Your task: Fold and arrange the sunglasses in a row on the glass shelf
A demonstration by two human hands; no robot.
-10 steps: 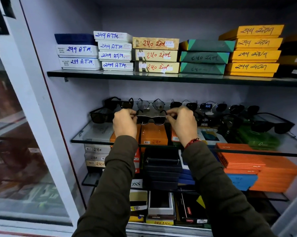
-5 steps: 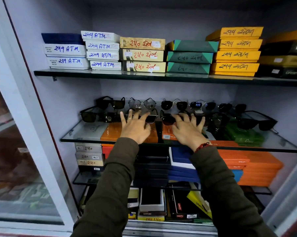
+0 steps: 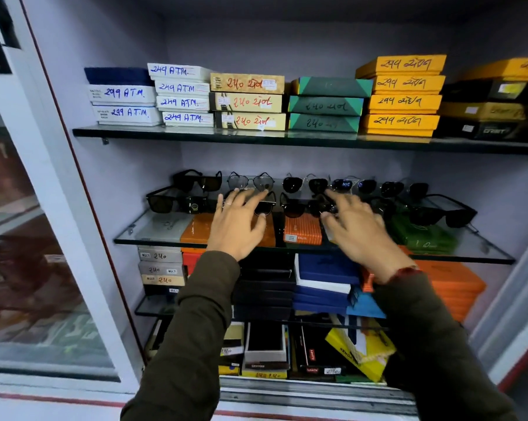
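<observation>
Several folded sunglasses stand in a back row on the glass shelf (image 3: 153, 230), among them a black pair (image 3: 200, 181), a clear-lens aviator pair (image 3: 250, 183) and a dark round pair (image 3: 305, 184). A front row holds a black pair (image 3: 177, 203) at the left, a half-rim pair (image 3: 264, 206) and a dark pair (image 3: 302, 206). An unfolded black pair (image 3: 442, 212) lies at the right. My left hand (image 3: 239, 224) hovers with fingers spread over the half-rim pair. My right hand (image 3: 355, 229) is spread beside the dark pair. Neither hand holds anything.
Labelled boxes are stacked on the upper shelf (image 3: 287, 138). Under the glass, orange boxes (image 3: 302, 229), a green case (image 3: 423, 238) and stacks of boxes (image 3: 451, 284) show through. A glass sliding door (image 3: 28, 238) stands at the left, and a cabinet frame (image 3: 518, 275) at the right.
One second ago both hands held a pair of sunglasses between them. That pair now rests in the front row and both hands have let go, fingers spread.
</observation>
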